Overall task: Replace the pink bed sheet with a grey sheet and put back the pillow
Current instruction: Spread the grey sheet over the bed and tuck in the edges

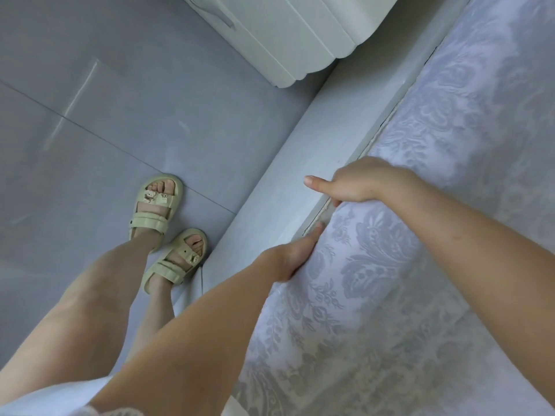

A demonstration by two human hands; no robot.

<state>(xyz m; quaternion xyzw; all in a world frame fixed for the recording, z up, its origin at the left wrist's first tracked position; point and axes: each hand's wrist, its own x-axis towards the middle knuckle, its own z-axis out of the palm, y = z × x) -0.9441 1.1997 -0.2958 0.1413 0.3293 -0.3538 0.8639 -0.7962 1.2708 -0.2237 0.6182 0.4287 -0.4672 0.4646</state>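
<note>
The grey sheet (426, 241) already covers the bed (288, 187); the right hand (360, 183) has its grip curled on the edge, the left hand (295, 255) presses flat, apparently tucking; no pillow shows.

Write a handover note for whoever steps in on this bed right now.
Left hand: fingers straight, pressing the edge of the grey sheet down beside the bed frame.
Right hand: fingers curled over the same edge farther along, thumb out.
Things: the grey sheet lies spread over this side of the bed. The pink sheet and the pillow are not in view.
Done: the grey sheet is on, at least here.
Left: probably finish tucking this edge, check the sides out of view, then put the pillow back.
</note>
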